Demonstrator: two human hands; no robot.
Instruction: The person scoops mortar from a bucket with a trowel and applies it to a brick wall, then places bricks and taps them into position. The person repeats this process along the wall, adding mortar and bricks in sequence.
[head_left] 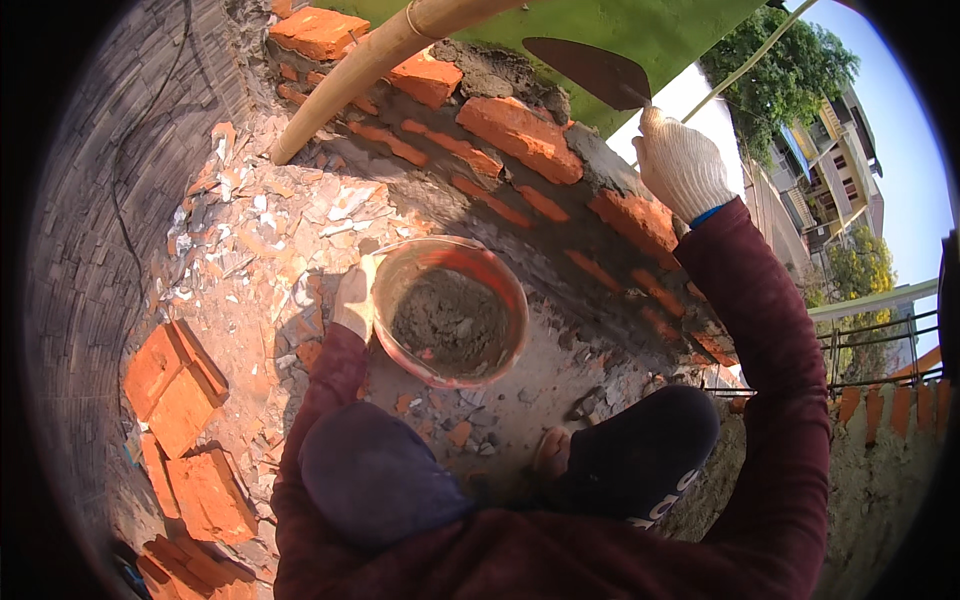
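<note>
My right hand (684, 165), in a white knit glove, is closed round the handle of a pointed trowel (592, 72). The trowel's dark blade points left above the brick wall (530, 140), against a green surface. In front of my knees a round orange bucket (515, 345) holds grey mortar (447, 318). My left hand (354, 300), also gloved, is at the bucket's left rim and grips it; part of its fingers is hidden by the glare and the rim.
A bamboo pole (365, 75) slants across the wall. Loose orange bricks (185, 400) lie in stacks at the left, with broken rubble (270, 235) over the floor. Metal bars (880, 340) stand above a low wall at the right. Trees and buildings show beyond.
</note>
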